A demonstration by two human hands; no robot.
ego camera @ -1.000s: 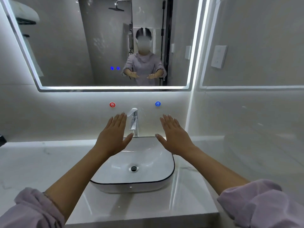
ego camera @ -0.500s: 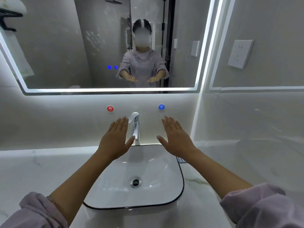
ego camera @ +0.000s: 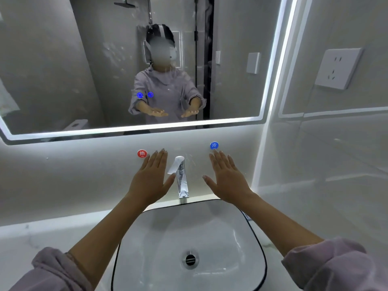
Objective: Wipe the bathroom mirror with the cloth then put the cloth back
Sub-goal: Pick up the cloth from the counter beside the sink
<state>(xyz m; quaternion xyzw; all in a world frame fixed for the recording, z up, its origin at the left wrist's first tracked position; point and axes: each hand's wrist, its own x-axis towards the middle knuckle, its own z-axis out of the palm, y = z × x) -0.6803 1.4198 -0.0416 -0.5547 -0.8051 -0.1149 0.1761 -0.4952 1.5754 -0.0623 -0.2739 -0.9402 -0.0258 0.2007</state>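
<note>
Saw no cloth for certain; only a pale fabric (ego camera: pixel 5 101) reflected at the left edge of the mirror (ego camera: pixel 63 59), too cut off to name. Held the left hand (ego camera: pixel 150 179) and right hand (ego camera: pixel 225 181) flat, fingers straight, palms down, gripping nothing, either side of the tap (ego camera: pixel 181 181) above the basin (ego camera: pixel 259 238); probably a ready pose, wiping not yet begun, cloth to fetch first.
</note>
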